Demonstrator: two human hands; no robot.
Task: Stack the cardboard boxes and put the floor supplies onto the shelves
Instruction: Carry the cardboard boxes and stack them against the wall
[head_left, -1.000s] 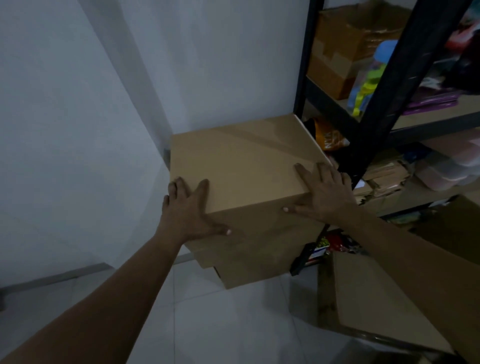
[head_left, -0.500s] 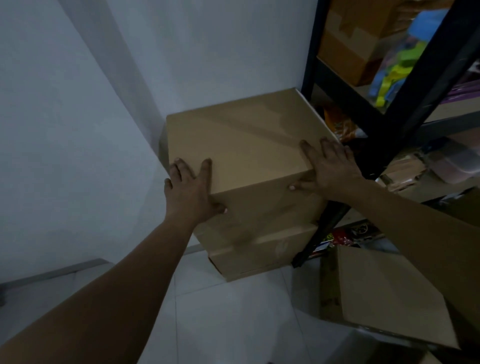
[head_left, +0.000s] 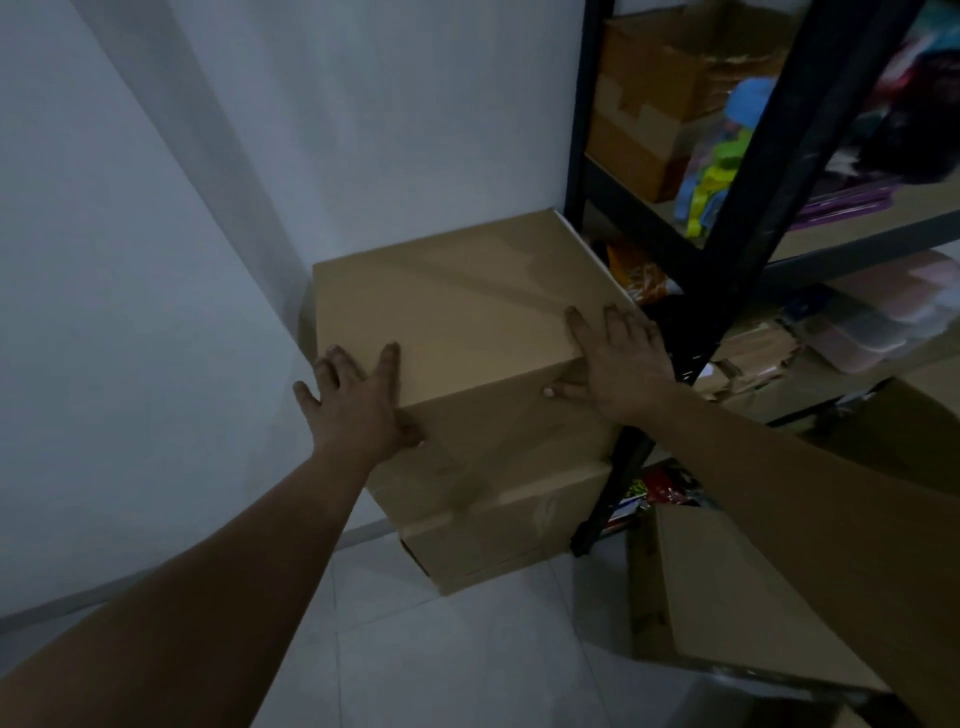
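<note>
Pressing flat on the top cardboard box, the left hand lies over its near left corner, fingers straight and spread, thumb down on the front face. The right hand lies likewise over the near right corner, fingers straight, thumb on the front face. Neither hand curls round the box. The box sits at frame centre on a lower cardboard box. Its top is level, and its longer side seems to run left to right, rising toward the black shelf rack at upper right, with its far right corner just beside the rack. A third cardboard box lies on the tiled floor at lower right.
</note>
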